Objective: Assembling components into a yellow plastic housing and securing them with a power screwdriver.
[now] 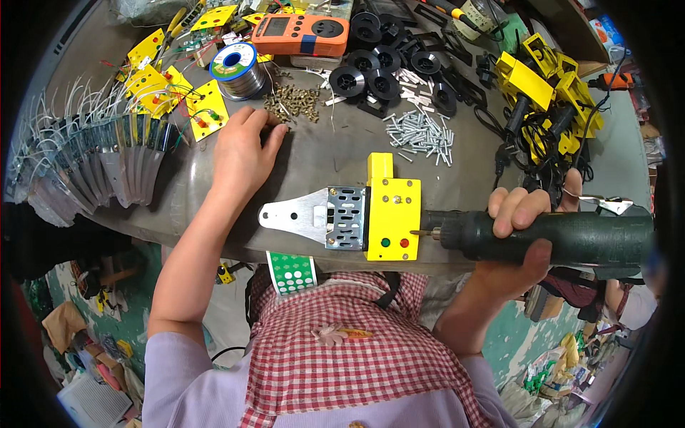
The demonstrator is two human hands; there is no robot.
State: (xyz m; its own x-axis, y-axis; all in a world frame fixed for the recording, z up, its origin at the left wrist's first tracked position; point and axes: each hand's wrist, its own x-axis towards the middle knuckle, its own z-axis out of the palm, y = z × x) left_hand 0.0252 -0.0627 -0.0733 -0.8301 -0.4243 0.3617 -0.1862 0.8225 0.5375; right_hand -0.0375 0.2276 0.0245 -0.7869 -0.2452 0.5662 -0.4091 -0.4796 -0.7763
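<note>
My right hand (524,221) is wrapped round a dark green electric screwdriver (585,239), held level with its bit pointing left. The bit's tip is at the right edge of a yellow box (394,214); whether it touches cannot be told. The box has a green and a red light and several screws on its face. A silver metal plate with slots (346,217) and a tapered end joins its left side. My left hand (246,146) rests by a pile of small brass-coloured screws (296,103), thumb and fingers pinched together; anything between them is hidden.
Long silver screws (424,135) lie beyond the box, near black spools (364,68). A solder reel (235,68) and an orange meter (300,36) stand at the back. Wired metal pieces (93,157) line the left; yellow housings with black cables (549,93) crowd the right.
</note>
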